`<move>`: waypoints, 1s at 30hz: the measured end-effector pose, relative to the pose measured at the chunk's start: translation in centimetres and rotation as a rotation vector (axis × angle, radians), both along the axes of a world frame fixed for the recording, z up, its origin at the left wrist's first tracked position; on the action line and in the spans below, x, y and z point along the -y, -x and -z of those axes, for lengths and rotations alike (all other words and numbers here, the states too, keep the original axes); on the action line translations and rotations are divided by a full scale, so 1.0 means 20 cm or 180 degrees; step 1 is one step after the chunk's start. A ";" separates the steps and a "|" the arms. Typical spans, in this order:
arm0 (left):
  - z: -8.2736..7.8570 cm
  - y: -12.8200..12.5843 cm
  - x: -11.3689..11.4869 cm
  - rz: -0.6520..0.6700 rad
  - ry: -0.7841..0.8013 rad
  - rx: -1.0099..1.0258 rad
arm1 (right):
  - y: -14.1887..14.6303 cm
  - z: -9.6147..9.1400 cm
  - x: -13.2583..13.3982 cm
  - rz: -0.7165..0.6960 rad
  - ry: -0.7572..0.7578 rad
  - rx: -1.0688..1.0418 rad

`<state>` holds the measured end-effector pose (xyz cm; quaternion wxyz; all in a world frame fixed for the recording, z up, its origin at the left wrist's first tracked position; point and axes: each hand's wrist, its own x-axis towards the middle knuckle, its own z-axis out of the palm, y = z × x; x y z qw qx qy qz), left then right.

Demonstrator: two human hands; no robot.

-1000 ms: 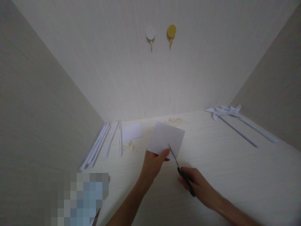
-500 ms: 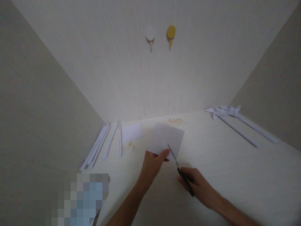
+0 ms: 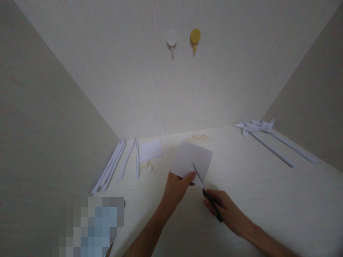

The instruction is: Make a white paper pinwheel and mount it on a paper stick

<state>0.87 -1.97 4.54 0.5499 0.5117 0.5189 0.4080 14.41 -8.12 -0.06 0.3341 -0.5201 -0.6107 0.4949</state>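
A square sheet of white paper [image 3: 197, 154] is held up at the middle of the view. My left hand [image 3: 180, 182] pinches its near edge, with the thumb on top and the fingers underneath. In my right hand [image 3: 221, 204] is a pair of scissors [image 3: 212, 204] with black handles. Their thin blade lies across the paper's near right part, just right of my left thumb, pointing toward the sheet's middle. The lower blade is hidden behind the paper.
Rolled paper sticks [image 3: 109, 166] and a stack of white paper [image 3: 151, 150] lie at the left. Small pale sticks [image 3: 148, 166] sit below the stack, with more pale bits [image 3: 198, 137] at the back. Paper pinwheels [image 3: 255, 126] rest at the right. Hooks [image 3: 195, 36] hang on the wall.
My left hand has shifted the paper slightly right and toward me, bringing it further in along the scissors. My right hand has hardly moved.
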 end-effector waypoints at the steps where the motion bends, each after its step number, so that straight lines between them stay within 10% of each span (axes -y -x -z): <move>1: 0.00 0.00 0.00 -0.0003 0.0003 0.0000 | 0.00 0.00 0.00 -0.0005 0.0006 -0.0023; 30: -0.01 0.00 0.00 -0.0087 0.0090 0.0084 | 0.00 0.01 0.00 0.0046 0.0035 0.0015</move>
